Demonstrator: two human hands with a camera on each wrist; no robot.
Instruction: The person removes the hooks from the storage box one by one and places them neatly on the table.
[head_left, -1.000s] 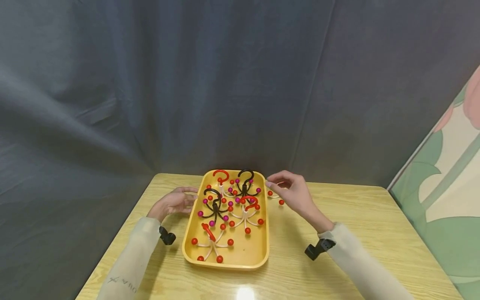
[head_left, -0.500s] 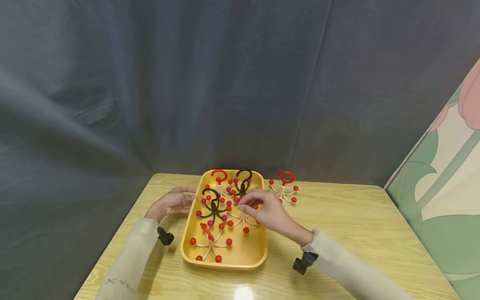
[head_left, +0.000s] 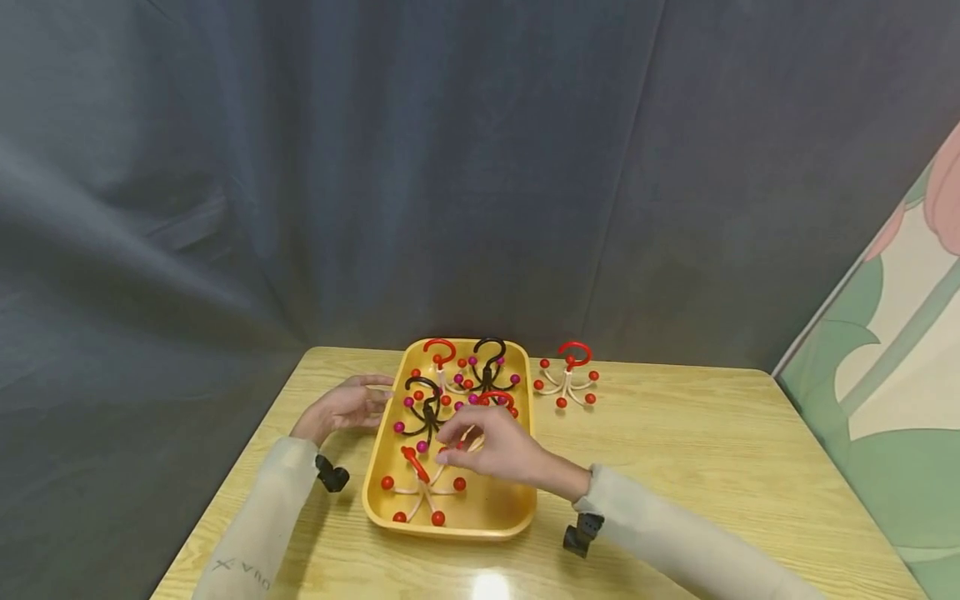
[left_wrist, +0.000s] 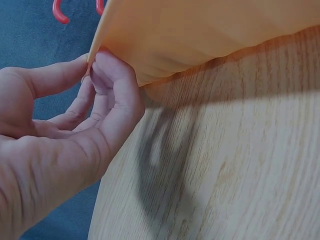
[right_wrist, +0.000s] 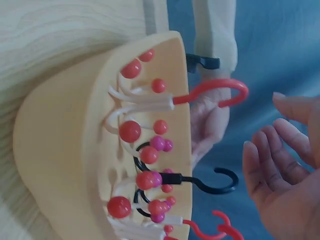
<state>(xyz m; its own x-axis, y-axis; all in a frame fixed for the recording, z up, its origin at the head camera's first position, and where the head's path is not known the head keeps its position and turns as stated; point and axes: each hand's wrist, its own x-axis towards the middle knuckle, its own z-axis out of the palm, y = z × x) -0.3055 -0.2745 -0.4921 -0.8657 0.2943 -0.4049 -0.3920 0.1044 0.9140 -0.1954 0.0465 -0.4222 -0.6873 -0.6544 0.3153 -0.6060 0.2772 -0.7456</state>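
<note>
A yellow tray [head_left: 487, 512] holds several claw-like massagers, each with ball-tipped prongs and a hooked handle. The white-and-red massager [head_left: 423, 482] stands at the tray's front, and a black massager [head_left: 430, 412] with magenta balls stands behind it. My left hand [head_left: 341, 410] pinches the tray's left rim between thumb and finger, as the left wrist view shows. Above the tray's middle hovers my right hand [head_left: 498, 450], fingers loosely bent with nothing between them, near the front massager's red hook. It partly hides another white-and-red massager.
One white-and-red massager [head_left: 567, 379] stands on the wooden table [head_left: 675, 450], right of the tray. A dark curtain [head_left: 480, 167] hangs behind the table. A flower-patterned panel [head_left: 900, 333] stands at the right.
The right hand has left the massager on the table beside the tray and moved left and nearer, over the tray. The left hand has stayed at the rim.
</note>
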